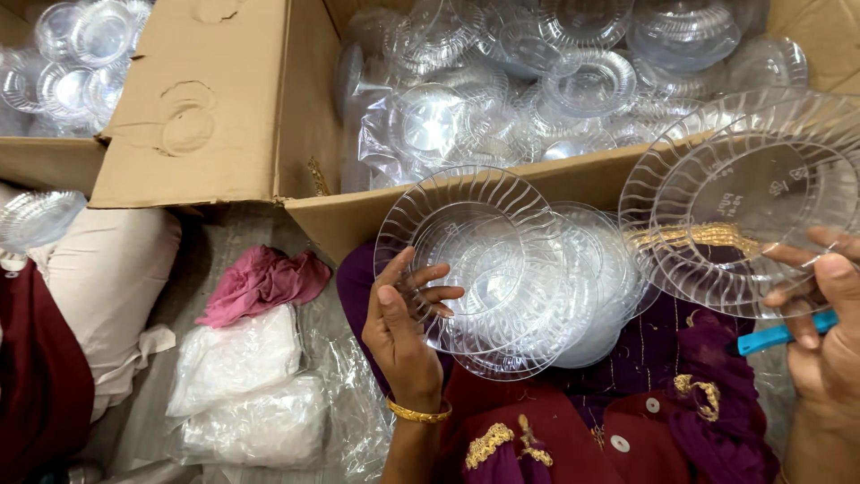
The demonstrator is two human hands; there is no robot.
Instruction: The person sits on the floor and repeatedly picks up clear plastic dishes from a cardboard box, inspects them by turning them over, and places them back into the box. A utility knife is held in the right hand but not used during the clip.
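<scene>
Clear ribbed plastic plates in both hands, over the lap.
Left hand [403, 318] fingers grip a fanned plate stack [511, 278]; right hand [820, 332] fingers pinch two plates [743, 197] and a blue tool [775, 336]. Beyond, a cardboard box [233, 99] brims with plates.

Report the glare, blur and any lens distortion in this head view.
Head view: glare speckles the clear plates in the cardboard box; the right hand and its plates are softly blurred at the frame edge; the left hand and its plate stack look sharper; lighting even, shadows faint.
</scene>
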